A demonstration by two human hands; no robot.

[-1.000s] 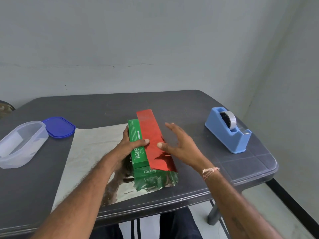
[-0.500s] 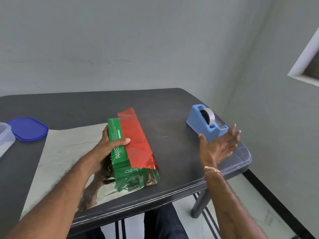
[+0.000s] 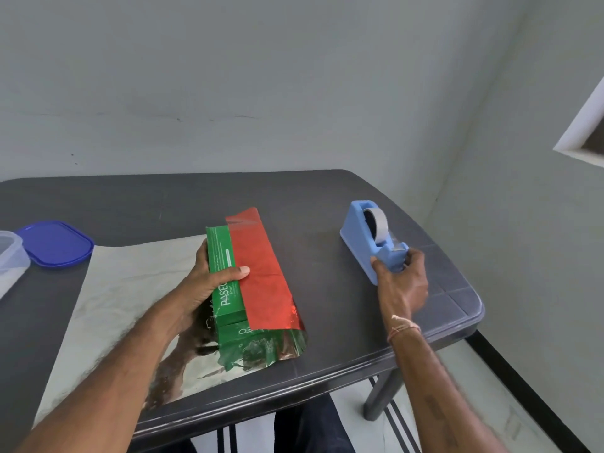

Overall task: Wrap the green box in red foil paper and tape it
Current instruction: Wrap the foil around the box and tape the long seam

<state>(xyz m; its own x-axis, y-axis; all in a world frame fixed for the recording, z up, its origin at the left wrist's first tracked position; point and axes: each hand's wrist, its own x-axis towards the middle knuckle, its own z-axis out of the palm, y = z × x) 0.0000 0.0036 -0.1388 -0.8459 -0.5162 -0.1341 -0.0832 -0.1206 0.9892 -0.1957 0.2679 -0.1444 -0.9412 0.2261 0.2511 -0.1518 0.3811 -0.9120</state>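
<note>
The green box (image 3: 224, 276) lies on the foil paper (image 3: 117, 302), whose silver side faces up. One flap of the foil, red side out (image 3: 261, 276), is folded over the box's right half. My left hand (image 3: 209, 282) grips the box from the left, its thumb pressing the red flap's edge onto the box top. My right hand (image 3: 400, 276) is at the near end of the blue tape dispenser (image 3: 366, 237), thumb on its left side and fingers curled round the cutter end. The tape roll (image 3: 376, 223) sits in the dispenser.
A blue lid (image 3: 55, 243) and a clear plastic container (image 3: 9, 256) lie at the table's left. The dark table (image 3: 327, 197) ends close to my right hand, with a grey wall behind and to the right. My legs show under the front edge.
My right hand left the red flap, swung right and took hold of the tape dispenser's near end. My left hand kept its hold on the box. The camera turned right.
</note>
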